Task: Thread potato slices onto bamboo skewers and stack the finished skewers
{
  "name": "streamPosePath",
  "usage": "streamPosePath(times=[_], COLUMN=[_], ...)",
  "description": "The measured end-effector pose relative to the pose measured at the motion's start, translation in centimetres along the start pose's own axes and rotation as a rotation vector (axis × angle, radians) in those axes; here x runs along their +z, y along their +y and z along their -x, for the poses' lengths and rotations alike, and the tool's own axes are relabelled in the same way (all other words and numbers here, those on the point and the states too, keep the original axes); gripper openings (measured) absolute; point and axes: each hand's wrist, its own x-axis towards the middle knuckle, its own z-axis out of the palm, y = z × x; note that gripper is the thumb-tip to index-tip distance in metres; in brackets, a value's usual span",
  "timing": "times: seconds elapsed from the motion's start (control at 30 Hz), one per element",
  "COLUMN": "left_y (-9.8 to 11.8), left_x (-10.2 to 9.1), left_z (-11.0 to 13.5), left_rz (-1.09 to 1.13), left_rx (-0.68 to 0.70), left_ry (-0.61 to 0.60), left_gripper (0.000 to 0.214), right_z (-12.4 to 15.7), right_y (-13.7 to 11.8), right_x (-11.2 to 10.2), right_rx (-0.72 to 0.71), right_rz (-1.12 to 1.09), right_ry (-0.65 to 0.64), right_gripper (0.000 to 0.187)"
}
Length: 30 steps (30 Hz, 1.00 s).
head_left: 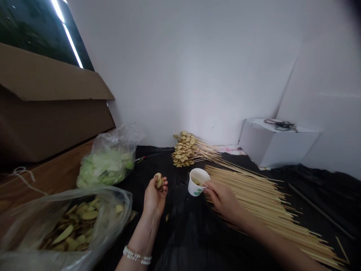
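My left hand (154, 199) is raised and pinches a small stack of pale potato slices (158, 181) in its fingers. My right hand (224, 201) holds a thin bamboo skewer (200, 180) with its tip at a white paper cup (195, 187). The cup stands on a black plastic sheet (175, 241) and holds a little pale liquid. Loose bamboo skewers (254, 199) lie in a wide layer beneath and beyond my right hand. A bunch of skewers threaded with slices (183, 150) lies further back. A beaded bracelet (137, 255) circles my left wrist.
At lower left, an open plastic bag (76, 226) holds many slices. Behind it are a bag of green leaves (105, 167) and a large cardboard box (47, 113) on a wooden surface (47, 165). A white box (278, 145) stands at the back right against a white wall (183, 67).
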Motion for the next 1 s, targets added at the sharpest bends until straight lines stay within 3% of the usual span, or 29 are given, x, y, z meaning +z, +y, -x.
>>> streamPosePath(times=[0.27,0.43,0.53,0.67,0.8,0.9,1.0], left_y=[1.6,2.3,2.6,2.9,2.9,2.5,1.7], left_x=[-0.4,-0.8,-1.0,-0.9,-0.4,0.1,0.8], left_z=[-0.1,-0.4,-0.7,-0.5,0.2,1.2,2.5], left_rz=[0.126,0.136,0.138,0.159,0.163,0.128,0.056], left_rx=[0.001,0.078,0.114,0.153,0.156,0.164,0.171], left_ry=[-0.085,-0.036,-0.022,-0.045,-0.107,-0.170,-0.248], left_gripper=[0.013,0.011,0.010,0.008,0.007,0.008,0.010], right_z=[-1.4,-3.6,-3.4,-0.1,5.5,8.7,10.1], right_y=[-2.2,-3.8,-3.9,-3.4,-2.8,-2.1,-1.3], right_x=[1.6,4.3,4.3,1.7,-0.8,-0.8,0.5], right_rx=[0.023,0.017,0.017,-0.032,-0.049,-0.095,-0.126], right_rz=[-0.006,0.034,0.069,0.141,0.296,0.436,0.553], right_ry=[-0.080,-0.156,-0.183,-0.149,-0.254,-0.305,-0.377], right_gripper=[0.020,0.020,0.024,0.027,0.035,0.041,0.024])
